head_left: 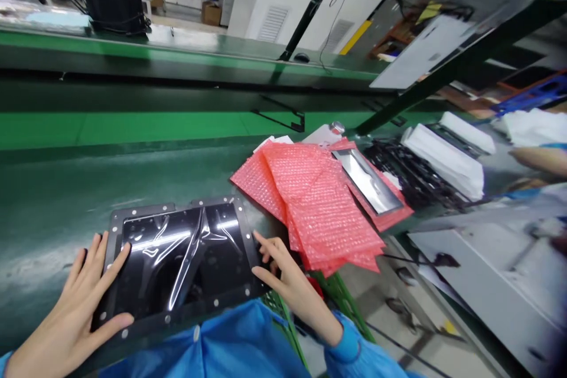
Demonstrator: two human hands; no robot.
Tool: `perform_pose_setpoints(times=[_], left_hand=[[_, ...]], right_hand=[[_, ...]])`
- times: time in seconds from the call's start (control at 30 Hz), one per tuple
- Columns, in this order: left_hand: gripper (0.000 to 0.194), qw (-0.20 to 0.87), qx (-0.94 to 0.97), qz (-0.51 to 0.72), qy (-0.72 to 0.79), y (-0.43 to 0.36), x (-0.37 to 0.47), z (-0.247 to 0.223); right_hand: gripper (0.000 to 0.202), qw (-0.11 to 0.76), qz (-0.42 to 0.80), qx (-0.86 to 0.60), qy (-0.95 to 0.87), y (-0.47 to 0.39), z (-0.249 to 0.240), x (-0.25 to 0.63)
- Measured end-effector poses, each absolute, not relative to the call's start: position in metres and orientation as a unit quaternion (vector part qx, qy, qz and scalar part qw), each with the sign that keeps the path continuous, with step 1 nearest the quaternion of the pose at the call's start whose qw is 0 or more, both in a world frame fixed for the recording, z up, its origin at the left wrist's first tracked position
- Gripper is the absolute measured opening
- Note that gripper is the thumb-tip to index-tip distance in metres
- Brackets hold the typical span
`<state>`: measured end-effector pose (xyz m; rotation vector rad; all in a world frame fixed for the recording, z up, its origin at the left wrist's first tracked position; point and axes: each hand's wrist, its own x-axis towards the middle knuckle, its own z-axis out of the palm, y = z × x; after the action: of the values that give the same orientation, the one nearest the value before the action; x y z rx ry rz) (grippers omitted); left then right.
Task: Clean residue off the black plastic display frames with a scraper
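Note:
A flat black display panel [186, 260] lies on the green bench in front of me. It has a dark frame with several small round silvery spots, and a wrinkled clear film covers its glossy middle. My left hand [84, 307] rests spread over the panel's left edge, thumb and index finger on its face. At the right edge, my right hand [287, 277] touches the frame with index finger and thumb apart; its other fingers are curled. Neither hand is closed around the panel.
Pink bubble-wrap bags [319, 207] are piled to the right, with a silver-faced panel [370, 180] on one. Beyond are black frame parts [411, 171] and white wrapped pieces [445, 159]. A dark post [425, 88] slants above the bench. Another person's arm [540, 159] shows far right.

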<state>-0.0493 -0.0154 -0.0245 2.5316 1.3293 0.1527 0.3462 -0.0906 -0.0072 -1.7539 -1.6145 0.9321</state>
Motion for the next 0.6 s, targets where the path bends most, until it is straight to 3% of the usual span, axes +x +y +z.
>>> perform_pose_setpoints(times=[0.13,0.4,0.6], left_hand=[[0.082,0.161,0.887,0.037,0.432,-0.012,-0.06,-0.02],[0.076,0.139,0.892,0.067,0.424,-0.015,-0.047,-0.012],[0.072,0.135,0.867,0.081,0.472,-0.028,-0.033,-0.019]], right_hand=[[0.073,0.253,0.414,-0.645,-0.59,-0.092,-0.005,0.355],[0.109,0.149,0.422,-0.67,-0.593,-0.062,-0.005,0.357],[0.093,0.16,0.358,-0.695,-0.603,-0.074,-0.01,0.348]])
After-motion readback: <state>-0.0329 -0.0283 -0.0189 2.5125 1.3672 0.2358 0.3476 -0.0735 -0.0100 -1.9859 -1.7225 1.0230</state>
